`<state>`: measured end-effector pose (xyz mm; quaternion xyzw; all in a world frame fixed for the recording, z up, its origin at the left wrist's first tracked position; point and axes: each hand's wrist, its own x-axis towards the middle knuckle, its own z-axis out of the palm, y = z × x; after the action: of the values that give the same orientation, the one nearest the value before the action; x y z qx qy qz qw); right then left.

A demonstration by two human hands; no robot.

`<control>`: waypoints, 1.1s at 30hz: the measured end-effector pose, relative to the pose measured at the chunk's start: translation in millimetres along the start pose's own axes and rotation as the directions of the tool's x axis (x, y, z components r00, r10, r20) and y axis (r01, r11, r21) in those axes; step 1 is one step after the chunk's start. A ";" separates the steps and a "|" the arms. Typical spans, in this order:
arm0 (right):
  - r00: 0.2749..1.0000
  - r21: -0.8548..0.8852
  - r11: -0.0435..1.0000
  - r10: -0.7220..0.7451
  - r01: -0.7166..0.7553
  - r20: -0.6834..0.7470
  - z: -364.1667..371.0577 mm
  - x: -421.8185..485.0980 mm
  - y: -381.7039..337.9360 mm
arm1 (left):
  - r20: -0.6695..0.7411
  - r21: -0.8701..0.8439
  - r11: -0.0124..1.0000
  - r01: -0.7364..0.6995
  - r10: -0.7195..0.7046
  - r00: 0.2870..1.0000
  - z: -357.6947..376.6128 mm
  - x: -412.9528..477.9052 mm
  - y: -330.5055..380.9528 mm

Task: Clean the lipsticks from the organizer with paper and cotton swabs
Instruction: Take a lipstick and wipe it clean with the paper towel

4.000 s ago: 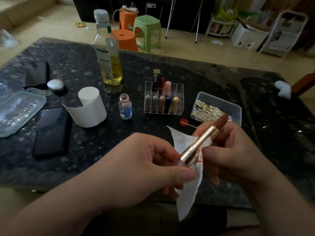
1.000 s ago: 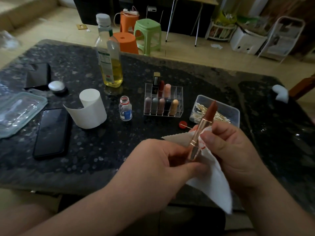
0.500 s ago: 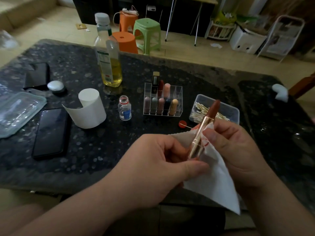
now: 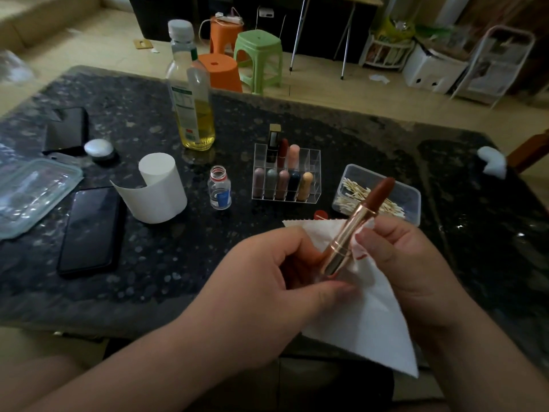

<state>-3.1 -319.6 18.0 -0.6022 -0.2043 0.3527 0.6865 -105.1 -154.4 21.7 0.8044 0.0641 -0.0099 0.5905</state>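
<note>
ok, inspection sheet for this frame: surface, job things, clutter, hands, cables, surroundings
Surface: dark speckled table, glossy.
Job's things: lipstick uncapped, tilted; paper red-stained; organizer holds more lipsticks; swab box open.
Clutter: oil bottle, small bottle uncapped, paper roll, near phone, far phone, clear tray.
Hands: left hand grips lipstick base; right hand pinches paper against tube.
Cables: power strip with cord on far orange stool.
Surroundings: green stool, white rack.
</note>
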 end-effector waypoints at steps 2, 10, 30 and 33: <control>0.997 -0.021 0.999 -0.029 0.027 -0.073 1.8 1.3 -0.3 | -0.008 0.013 1.000 0.005 -0.005 1.000 -0.3 1.4 -1.3; 0.997 0.099 0.995 -0.024 0.030 -0.067 -1.7 -2.7 -2.2 | 0.115 -0.070 0.995 0.074 -0.065 0.991 -1.4 4.8 -3.1; 1.000 0.146 0.989 -0.007 0.009 -0.013 -15.3 -4.3 -5.8 | 0.234 -0.047 0.980 0.192 -0.176 0.956 -9.4 10.1 2.3; 0.998 0.167 0.985 -0.038 0.045 -0.045 -13.8 -3.9 -4.3 | 0.296 -0.128 0.967 0.221 -0.175 0.939 -12.4 11.4 1.5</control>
<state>5.1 -332.0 20.2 -0.5449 -0.1720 0.3418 0.7461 -94.4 -141.9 25.9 0.7342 0.0608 -0.1790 0.6521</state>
